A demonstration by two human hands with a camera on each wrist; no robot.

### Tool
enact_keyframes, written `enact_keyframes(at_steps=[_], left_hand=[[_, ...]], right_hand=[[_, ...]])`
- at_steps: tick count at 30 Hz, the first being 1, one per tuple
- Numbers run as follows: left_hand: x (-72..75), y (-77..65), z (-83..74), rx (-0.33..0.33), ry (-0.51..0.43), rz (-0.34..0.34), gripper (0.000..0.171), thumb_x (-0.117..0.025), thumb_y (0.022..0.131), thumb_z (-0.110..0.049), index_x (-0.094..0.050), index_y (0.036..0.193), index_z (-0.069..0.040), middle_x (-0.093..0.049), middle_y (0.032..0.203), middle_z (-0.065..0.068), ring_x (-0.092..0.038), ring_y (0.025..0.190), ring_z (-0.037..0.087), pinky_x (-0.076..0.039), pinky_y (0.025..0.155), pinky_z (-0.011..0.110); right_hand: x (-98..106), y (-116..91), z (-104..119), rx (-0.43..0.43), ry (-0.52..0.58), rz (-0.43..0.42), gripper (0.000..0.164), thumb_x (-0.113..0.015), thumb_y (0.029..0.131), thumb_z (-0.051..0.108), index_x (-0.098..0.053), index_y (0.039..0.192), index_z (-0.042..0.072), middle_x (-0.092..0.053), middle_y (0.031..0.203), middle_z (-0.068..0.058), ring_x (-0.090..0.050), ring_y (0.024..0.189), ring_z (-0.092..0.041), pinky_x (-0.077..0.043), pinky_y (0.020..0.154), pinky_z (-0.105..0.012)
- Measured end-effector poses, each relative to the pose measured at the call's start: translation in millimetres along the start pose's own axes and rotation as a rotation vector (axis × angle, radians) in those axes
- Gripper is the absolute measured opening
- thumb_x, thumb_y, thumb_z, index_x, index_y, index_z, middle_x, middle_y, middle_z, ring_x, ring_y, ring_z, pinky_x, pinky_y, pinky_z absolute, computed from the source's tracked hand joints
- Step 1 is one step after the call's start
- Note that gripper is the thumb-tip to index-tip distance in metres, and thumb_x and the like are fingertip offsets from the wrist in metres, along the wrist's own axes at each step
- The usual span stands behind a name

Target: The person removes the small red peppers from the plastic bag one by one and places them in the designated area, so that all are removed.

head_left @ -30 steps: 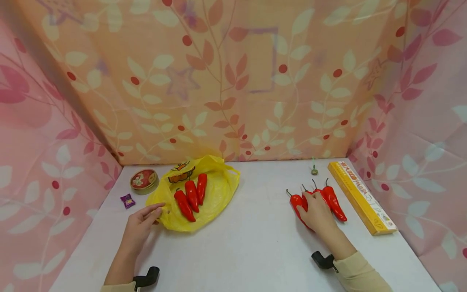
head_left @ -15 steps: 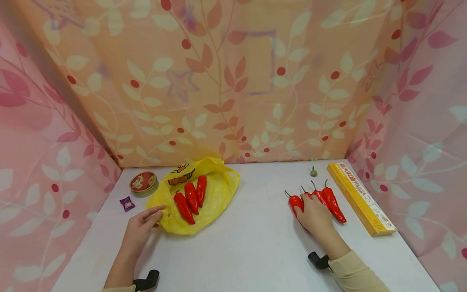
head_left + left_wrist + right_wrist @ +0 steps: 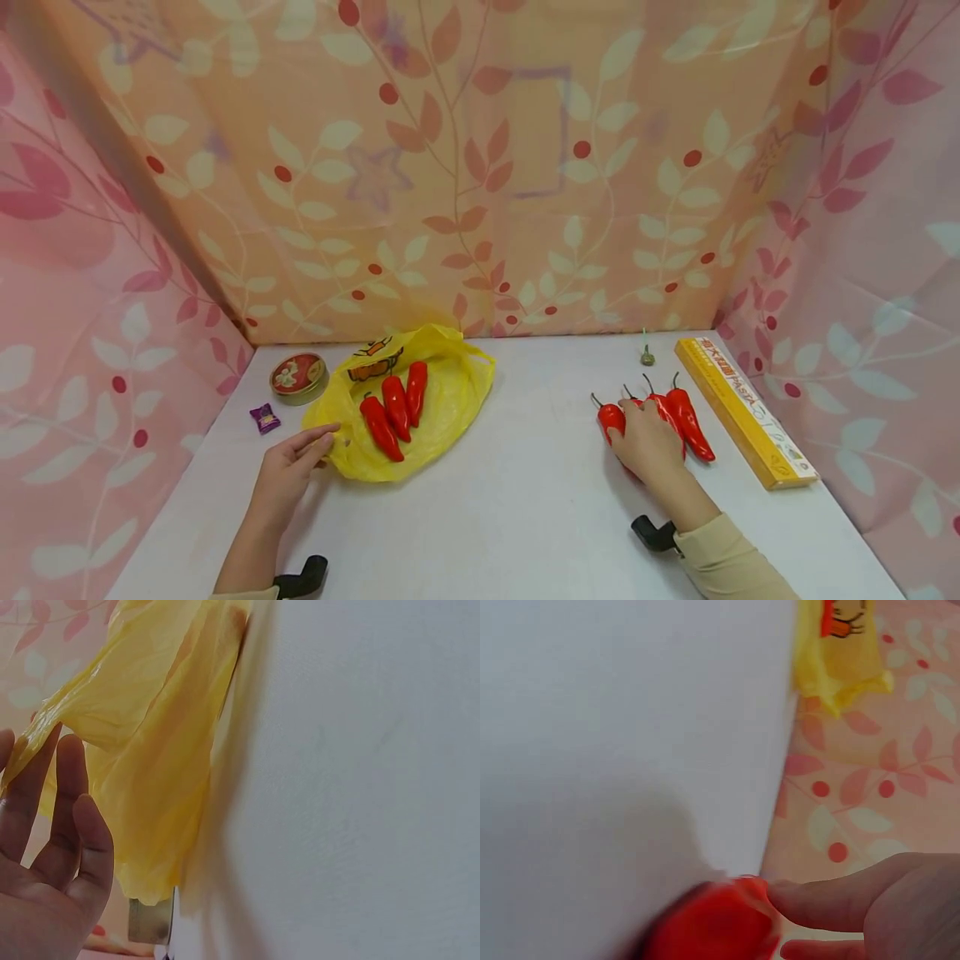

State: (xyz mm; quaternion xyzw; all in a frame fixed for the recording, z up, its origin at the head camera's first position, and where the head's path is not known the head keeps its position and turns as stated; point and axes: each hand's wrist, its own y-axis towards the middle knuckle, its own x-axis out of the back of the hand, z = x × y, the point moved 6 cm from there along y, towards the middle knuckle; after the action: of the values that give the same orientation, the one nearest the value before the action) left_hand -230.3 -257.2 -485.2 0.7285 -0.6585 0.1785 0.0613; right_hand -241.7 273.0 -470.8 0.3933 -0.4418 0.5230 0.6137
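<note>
left hand [image 3: 288, 463] pinches yellow bag [image 3: 452, 408]; right hand [image 3: 648, 443], palm down, seemingly grips red pepper [image 3: 712, 926]

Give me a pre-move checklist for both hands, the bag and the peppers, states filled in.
1. Left hand pinching the yellow bag: ok.
2. Three red peppers lying against the bag's yellow plastic: ok.
3. Right hand touching a pepper: ok, contact shows in the right wrist view.
4. Firm grip on that pepper: cannot tell, the hand covers much of it.
5. Pasta box apart from the right hand: ok, the rightmost pepper lies between.
6. Tin apart from the bag: cannot tell, outlines meet in the head view.
</note>
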Motion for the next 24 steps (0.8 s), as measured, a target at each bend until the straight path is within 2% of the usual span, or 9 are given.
enact_keyframes(at_steps=[6, 10, 14, 18, 24], left_hand=[[0.7, 1.2, 1.2, 0.012, -0.019, -0.012, 0.049, -0.058, 0.102, -0.040, -0.060, 0.141, -0.010, -0.072, 0.117, -0.011, -0.060, 0.097, 0.005, -0.053, 0.085, 0.016], [0.0, 1.9, 2.6, 0.027, -0.029, 0.003, 0.048, -0.058, 0.103, -0.039, -0.059, 0.142, -0.010, -0.072, 0.116, -0.014, -0.060, 0.098, 0.004, -0.053, 0.086, 0.016], [-0.1, 2.5, 3.4, 0.031, -0.024, 0.002, 0.048, -0.058, 0.103, -0.038, -0.059, 0.141, -0.009, -0.072, 0.117, -0.012, -0.060, 0.097, 0.004, -0.053, 0.085, 0.016], [-0.9, 2.0, 3.7, 0.034, -0.015, 0.004, 0.050, -0.058, 0.102, -0.040, -0.059, 0.141, -0.009, -0.072, 0.121, -0.008, -0.061, 0.096, 0.004, -0.053, 0.085, 0.015], [-4.8, 3.0, 2.4, 0.022, -0.009, 0.008, 0.052, -0.058, 0.101, -0.044, -0.060, 0.140, -0.010, -0.071, 0.124, -0.005, -0.061, 0.099, 0.005, -0.053, 0.086, 0.016]], right_hand=[[14.9, 5.0, 6.0, -0.001, 0.067, -0.005, 0.064, -0.076, 0.088, 0.028, -0.053, 0.142, 0.005, -0.058, 0.125, -0.027, -0.060, 0.107, -0.041, -0.059, 0.074, -0.060], [18.5, 8.2, 18.2, 0.042, 0.104, 0.004, 0.060, -0.074, 0.090, 0.029, -0.053, 0.143, 0.008, -0.063, 0.124, -0.022, -0.062, 0.108, -0.037, -0.059, 0.078, -0.058], [19.8, 12.8, 42.0, 0.113, 0.180, 0.004, 0.060, -0.074, 0.090, 0.030, -0.054, 0.142, 0.009, -0.065, 0.126, -0.018, -0.065, 0.104, -0.033, -0.059, 0.080, -0.051], [21.1, 20.2, 71.3, 0.172, 0.271, -0.007, 0.057, -0.075, 0.090, 0.030, -0.056, 0.141, 0.010, -0.067, 0.124, -0.015, -0.069, 0.095, -0.026, -0.061, 0.076, -0.042], [16.5, 35.8, 110.2, 0.219, 0.356, -0.003, 0.052, -0.076, 0.090, 0.032, -0.061, 0.136, 0.013, -0.070, 0.118, -0.010, -0.071, 0.093, -0.022, -0.060, 0.075, -0.039]])
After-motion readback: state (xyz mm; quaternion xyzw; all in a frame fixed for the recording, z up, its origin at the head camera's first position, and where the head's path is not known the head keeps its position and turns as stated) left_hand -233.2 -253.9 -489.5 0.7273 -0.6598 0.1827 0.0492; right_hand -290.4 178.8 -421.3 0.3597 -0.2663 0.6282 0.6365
